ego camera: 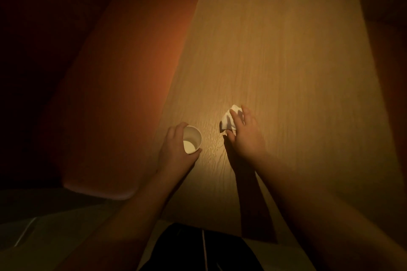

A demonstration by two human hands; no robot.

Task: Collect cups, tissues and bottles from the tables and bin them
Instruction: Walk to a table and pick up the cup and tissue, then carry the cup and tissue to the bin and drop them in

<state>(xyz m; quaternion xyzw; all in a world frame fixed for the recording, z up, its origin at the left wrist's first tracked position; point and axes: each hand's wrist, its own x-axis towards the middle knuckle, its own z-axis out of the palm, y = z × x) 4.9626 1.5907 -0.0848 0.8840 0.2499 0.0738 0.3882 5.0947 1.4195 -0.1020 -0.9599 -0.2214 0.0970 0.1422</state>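
My left hand (pixel 174 149) is curled round the white paper cup (pixel 192 140) near the table (pixel 286 50) edge, fingers and thumb wrapping its wall so it comes up upright; inside I see only a pale bottom, no liquid I can be sure of. Just beyond and to its right, my right hand (pixel 244 132) pinches the crumpled tissue (pixel 229 120) against the wood, thumb under, fingers over, I judge to gather it in one lift for the bin.

Bare forearms; dark striped trousers (pixel 198 248)
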